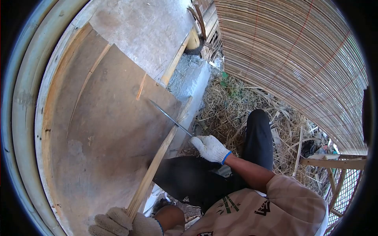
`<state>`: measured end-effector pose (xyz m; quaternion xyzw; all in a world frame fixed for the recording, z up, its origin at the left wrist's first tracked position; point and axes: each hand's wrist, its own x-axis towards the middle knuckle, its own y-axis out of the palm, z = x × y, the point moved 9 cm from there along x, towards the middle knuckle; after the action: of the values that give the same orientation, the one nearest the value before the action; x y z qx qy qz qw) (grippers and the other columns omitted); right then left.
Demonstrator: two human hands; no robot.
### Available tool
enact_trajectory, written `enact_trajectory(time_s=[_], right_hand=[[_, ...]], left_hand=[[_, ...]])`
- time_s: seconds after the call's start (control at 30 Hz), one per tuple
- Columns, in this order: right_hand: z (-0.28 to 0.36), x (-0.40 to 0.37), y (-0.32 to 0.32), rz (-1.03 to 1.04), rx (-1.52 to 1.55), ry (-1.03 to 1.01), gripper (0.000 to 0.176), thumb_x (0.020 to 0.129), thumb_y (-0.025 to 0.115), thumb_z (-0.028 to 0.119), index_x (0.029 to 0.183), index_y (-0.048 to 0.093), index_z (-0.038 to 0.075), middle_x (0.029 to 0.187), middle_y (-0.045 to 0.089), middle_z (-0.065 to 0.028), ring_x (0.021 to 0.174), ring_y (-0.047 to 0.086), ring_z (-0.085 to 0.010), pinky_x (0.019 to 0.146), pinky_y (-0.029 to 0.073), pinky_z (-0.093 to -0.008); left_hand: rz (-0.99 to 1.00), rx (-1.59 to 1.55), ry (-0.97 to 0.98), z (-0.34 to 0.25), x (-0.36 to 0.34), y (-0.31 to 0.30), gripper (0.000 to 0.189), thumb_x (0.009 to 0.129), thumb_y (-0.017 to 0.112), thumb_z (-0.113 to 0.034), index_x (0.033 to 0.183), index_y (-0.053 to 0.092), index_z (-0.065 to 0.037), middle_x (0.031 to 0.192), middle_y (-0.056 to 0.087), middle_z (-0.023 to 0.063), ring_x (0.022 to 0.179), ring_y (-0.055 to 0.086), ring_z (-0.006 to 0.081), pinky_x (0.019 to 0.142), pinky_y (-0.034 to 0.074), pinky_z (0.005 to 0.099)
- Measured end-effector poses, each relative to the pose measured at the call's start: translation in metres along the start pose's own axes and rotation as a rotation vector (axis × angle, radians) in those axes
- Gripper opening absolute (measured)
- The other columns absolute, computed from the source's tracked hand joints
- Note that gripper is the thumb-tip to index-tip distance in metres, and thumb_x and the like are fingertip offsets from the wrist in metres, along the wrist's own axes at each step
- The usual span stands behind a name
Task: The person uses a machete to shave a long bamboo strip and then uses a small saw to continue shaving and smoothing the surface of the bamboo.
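My left hand (124,223), in a whitish knit work glove, is closed around the lower end of a long pale bamboo strip (151,169). The strip slants up and away from me, its far end over the board's right edge. In my right hand (210,148), also gloved, is a knife with a long thin blade (169,116). The blade crosses the strip near its far end and appears to touch it; the handle is hidden in my fist. A brown wooden board (114,118) lies under the blade's tip and beside the strip.
On the board lie a thin curved sliver (84,84) and a short splinter (141,86). Thick bamboo poles (29,98) run along the left. A slatted blind (283,51) hangs at upper right. Dry straw and shavings (224,104) cover the ground by my knee (258,133).
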<state>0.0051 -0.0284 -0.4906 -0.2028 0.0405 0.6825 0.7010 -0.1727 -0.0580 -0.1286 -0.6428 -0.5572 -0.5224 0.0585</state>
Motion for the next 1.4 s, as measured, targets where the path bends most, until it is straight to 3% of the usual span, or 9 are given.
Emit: enact_trajectory(time_s=[0.2, 0.37, 0.57, 0.63, 0.83, 1.07, 1.17, 1.23, 1.4], right_hand=[[-0.006, 0.017, -0.002, -0.136, -0.084, -0.118, 0.058, 0.108, 0.043, 0.051, 0.115, 0.073, 0.001, 0.089, 0.072, -0.0291, 0.090, 0.070, -0.0494, 0.084, 0.054, -0.0557], [0.015, -0.008, 0.003, -0.053, -0.077, -0.225, 0.051, 0.106, 0.047, 0.048, 0.119, 0.072, 0.005, 0.089, 0.070, -0.0302, 0.090, 0.069, -0.0495, 0.082, 0.055, -0.0561], [-0.081, 0.035, -0.010, -0.162, -0.063, 0.186, 0.076, 0.109, 0.029, 0.060, 0.109, 0.072, -0.004, 0.102, 0.071, -0.0341, 0.107, 0.066, -0.0509, 0.095, 0.051, -0.0567], [-0.091, 0.022, -0.008, -0.178, -0.058, 0.184, 0.070, 0.109, 0.034, 0.057, 0.110, 0.073, -0.001, 0.099, 0.071, -0.0339, 0.104, 0.068, -0.0506, 0.093, 0.052, -0.0563], [0.005, -0.020, -0.004, -0.001, -0.106, -0.288, 0.051, 0.106, 0.049, 0.050, 0.110, 0.070, 0.004, 0.083, 0.070, -0.0282, 0.086, 0.069, -0.0504, 0.080, 0.054, -0.0575], [-0.012, -0.011, -0.008, -0.090, -0.042, -0.106, 0.051, 0.105, 0.050, 0.050, 0.115, 0.074, 0.006, 0.087, 0.071, -0.0285, 0.089, 0.069, -0.0495, 0.082, 0.055, -0.0569], [0.004, -0.018, -0.008, -0.078, -0.071, -0.281, 0.041, 0.105, 0.051, 0.040, 0.097, 0.069, 0.004, 0.081, 0.068, -0.0272, 0.080, 0.067, -0.0501, 0.073, 0.053, -0.0555], [-0.026, 0.003, -0.001, -0.066, -0.163, -0.181, 0.052, 0.107, 0.047, 0.051, 0.109, 0.075, 0.006, 0.089, 0.072, -0.0278, 0.090, 0.070, -0.0490, 0.082, 0.055, -0.0566], [-0.034, 0.000, -0.019, -0.061, -0.089, -0.089, 0.054, 0.106, 0.047, 0.053, 0.105, 0.074, 0.005, 0.088, 0.072, -0.0278, 0.088, 0.070, -0.0483, 0.081, 0.055, -0.0565]], left_hand=[[0.035, 0.045, 0.029, 0.015, 0.001, 0.001, 0.052, 0.108, 0.045, -0.058, 0.078, 0.040, -0.016, 0.074, 0.032, -0.0017, 0.067, 0.032, 0.0153, 0.059, 0.028, 0.0330], [-0.009, 0.220, 0.093, 0.009, -0.015, 0.012, 0.053, 0.110, 0.041, -0.057, 0.077, 0.038, -0.016, 0.070, 0.030, -0.0013, 0.062, 0.030, 0.0148, 0.055, 0.027, 0.0335], [-0.049, 0.249, 0.126, 0.006, -0.029, 0.018, 0.052, 0.111, 0.040, -0.057, 0.077, 0.039, -0.017, 0.069, 0.029, -0.0019, 0.061, 0.030, 0.0139, 0.055, 0.027, 0.0324], [0.103, 0.185, 0.128, 0.005, -0.031, 0.026, 0.051, 0.111, 0.041, -0.057, 0.078, 0.040, -0.017, 0.070, 0.030, -0.0026, 0.062, 0.030, 0.0140, 0.055, 0.027, 0.0323], [0.011, 0.227, 0.189, 0.006, -0.034, 0.030, 0.050, 0.111, 0.041, -0.056, 0.079, 0.041, -0.017, 0.069, 0.031, -0.0029, 0.061, 0.031, 0.0136, 0.052, 0.028, 0.0319], [0.069, 0.291, 0.160, 0.005, -0.037, 0.026, 0.050, 0.111, 0.040, -0.054, 0.077, 0.039, -0.018, 0.067, 0.029, -0.0033, 0.057, 0.031, 0.0129, 0.050, 0.030, 0.0310], [0.080, 0.289, 0.146, 0.003, -0.037, 0.026, 0.050, 0.112, 0.037, -0.054, 0.078, 0.039, -0.018, 0.067, 0.030, -0.0026, 0.057, 0.031, 0.0136, 0.051, 0.031, 0.0319], [0.090, 0.288, 0.135, 0.002, -0.038, 0.027, 0.050, 0.112, 0.035, -0.054, 0.079, 0.039, -0.017, 0.067, 0.030, -0.0022, 0.057, 0.032, 0.0140, 0.052, 0.032, 0.0324], [0.118, 0.293, 0.118, 0.004, -0.042, 0.029, 0.051, 0.113, 0.031, -0.054, 0.081, 0.039, -0.016, 0.067, 0.031, -0.0011, 0.057, 0.033, 0.0151, 0.054, 0.035, 0.0338]])
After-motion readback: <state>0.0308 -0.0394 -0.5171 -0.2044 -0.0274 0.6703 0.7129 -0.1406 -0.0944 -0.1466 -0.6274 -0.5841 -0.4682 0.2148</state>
